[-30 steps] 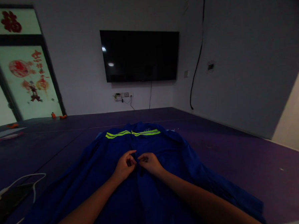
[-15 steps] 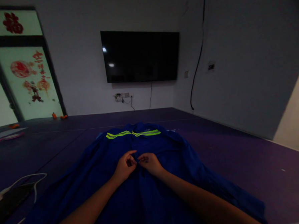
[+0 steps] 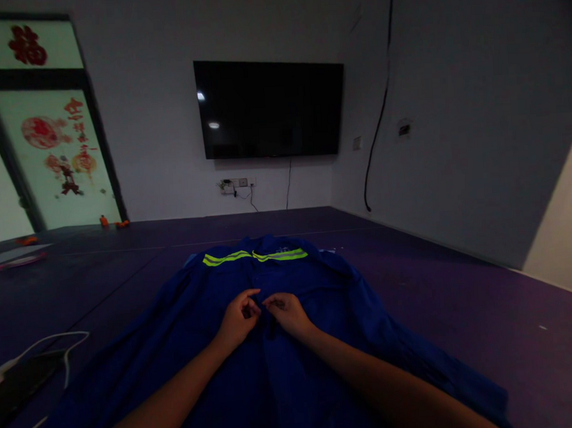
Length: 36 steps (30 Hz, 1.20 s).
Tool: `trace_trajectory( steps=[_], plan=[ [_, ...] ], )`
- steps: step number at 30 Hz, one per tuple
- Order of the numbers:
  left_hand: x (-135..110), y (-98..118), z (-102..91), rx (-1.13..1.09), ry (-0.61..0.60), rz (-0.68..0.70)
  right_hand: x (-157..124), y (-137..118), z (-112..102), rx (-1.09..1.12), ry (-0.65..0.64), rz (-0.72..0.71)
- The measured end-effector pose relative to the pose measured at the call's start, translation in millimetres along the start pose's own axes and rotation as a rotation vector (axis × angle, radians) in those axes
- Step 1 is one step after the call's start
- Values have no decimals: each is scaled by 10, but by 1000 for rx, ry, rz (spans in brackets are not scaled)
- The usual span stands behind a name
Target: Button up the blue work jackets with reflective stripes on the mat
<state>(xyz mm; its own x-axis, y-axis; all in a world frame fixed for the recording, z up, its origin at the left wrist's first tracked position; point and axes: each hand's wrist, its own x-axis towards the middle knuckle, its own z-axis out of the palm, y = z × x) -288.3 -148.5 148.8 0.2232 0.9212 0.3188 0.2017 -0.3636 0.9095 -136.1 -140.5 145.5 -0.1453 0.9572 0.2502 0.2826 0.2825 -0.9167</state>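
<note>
A dark blue work jacket (image 3: 299, 280) lies spread out with its collar at the far end and its sleeves running out to both sides. A yellow-green reflective stripe (image 3: 281, 255) crosses its chest. At the front opening, around the middle, my left hand (image 3: 238, 315) is closed on the jacket's edge with thumb and fingers curled together. Just to the right, my right hand (image 3: 287, 311) pinches the other side of the same opening. The fingertips of both hands nearly meet. Any button between them is too dark and small to make out.
The jacket rests on a purple surface (image 3: 428, 283) reaching to the walls. A black device (image 3: 24, 387) with a white cable (image 3: 47, 336) lies at the near left. Small orange objects (image 3: 104, 221) sit by the door. A television (image 3: 271, 109) hangs on the far wall.
Almost nothing differs. The fingertips of both hands have shifted very slightly at the jacket's front opening; the jacket lies as before.
</note>
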Motion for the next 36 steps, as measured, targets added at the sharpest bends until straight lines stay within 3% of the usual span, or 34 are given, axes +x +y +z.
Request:
trace_trajectory(
  steps=[11, 36],
  plan=[
    [9, -29, 1, -1, 3, -11, 34, 94, 27, 7, -38, -9],
    [0, 0, 8, 4, -18, -17, 9, 51, 14, -25, -63, -8]
  ],
)
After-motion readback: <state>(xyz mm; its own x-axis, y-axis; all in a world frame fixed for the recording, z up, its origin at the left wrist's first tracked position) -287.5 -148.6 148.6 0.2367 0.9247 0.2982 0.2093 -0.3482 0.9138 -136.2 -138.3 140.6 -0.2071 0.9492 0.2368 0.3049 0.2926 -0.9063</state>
